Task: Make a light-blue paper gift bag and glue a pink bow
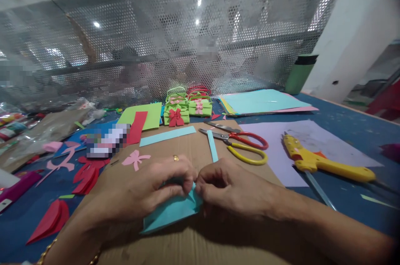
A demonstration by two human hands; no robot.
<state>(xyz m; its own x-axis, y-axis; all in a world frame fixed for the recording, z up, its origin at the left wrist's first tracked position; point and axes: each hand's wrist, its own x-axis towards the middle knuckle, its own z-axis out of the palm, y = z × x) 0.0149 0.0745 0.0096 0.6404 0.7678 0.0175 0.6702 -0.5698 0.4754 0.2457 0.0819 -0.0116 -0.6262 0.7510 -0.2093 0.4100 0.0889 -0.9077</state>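
Observation:
A folded piece of light blue paper (171, 212) is held between both hands above the cardboard sheet (175, 140). My left hand (162, 179) grips its upper edge with bent fingers. My right hand (225, 188) pinches its right end, and the fingertips of the two hands nearly meet there. Just beyond the right hand lies a narrow light blue strip (212, 147). A wider light blue strip (168, 136) rests farther back on the cardboard. Scissors with one red and one yellow handle (246, 140) lie beyond the right hand.
A yellow glue gun (325, 163) lies on lilac paper (281, 136) at the right. Small green paper bags (176, 111) with bows stand at the back. A stack of coloured sheets (262, 101) and a green tumbler (300, 74) are at the back right. Red paper cutouts (51, 220) lie left.

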